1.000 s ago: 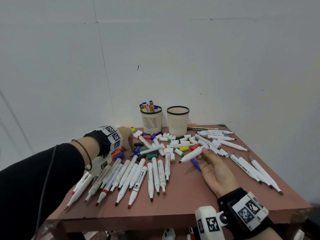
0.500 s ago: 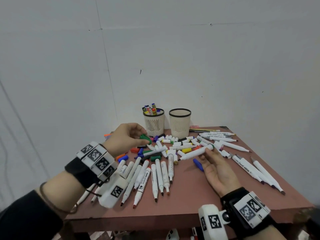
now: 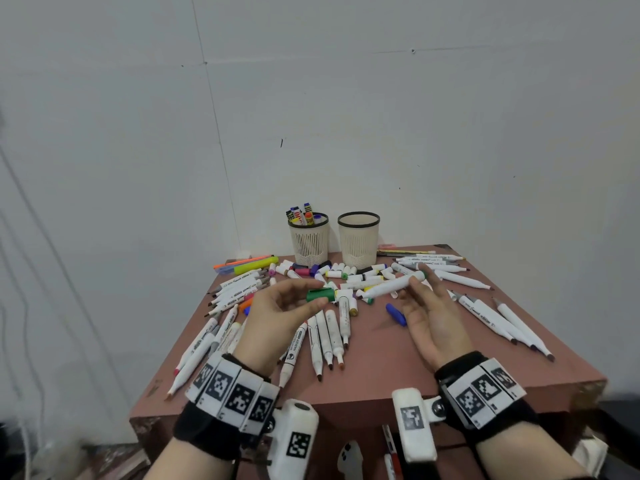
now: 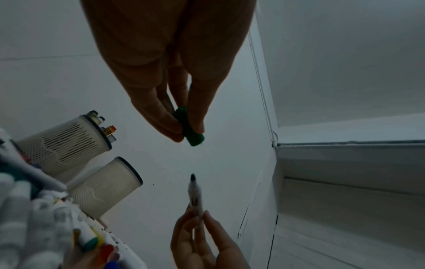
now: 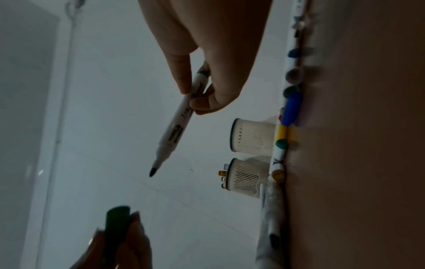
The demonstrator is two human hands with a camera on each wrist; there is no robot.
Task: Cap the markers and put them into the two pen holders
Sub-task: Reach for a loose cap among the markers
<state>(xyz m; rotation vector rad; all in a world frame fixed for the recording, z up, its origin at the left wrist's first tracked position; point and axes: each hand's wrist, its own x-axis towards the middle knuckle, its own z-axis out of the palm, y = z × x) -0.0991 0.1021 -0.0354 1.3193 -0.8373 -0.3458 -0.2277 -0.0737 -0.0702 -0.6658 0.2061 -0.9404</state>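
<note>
left hand (image 3: 277, 317) pinches a green cap (image 3: 320, 294); right hand (image 3: 429, 313) grips an uncapped white marker (image 3: 393, 286), both above the table (image 3: 381, 375).
the cap sits between the left thumb and fingertips, its open end turned toward the marker's dark tip, the two just apart and not yet joined. the marker lies tilted across the right fingers, its tip toward the left hand. at the far edge stand two pale slotted pen holders: the left holder (image 3: 309, 242) has a few capped markers in it, and the right holder (image 3: 358, 239) shows none. loose markers and caps lie scattered over the table, and a blue cap (image 3: 396, 314) rests just beside the right hand.
</note>
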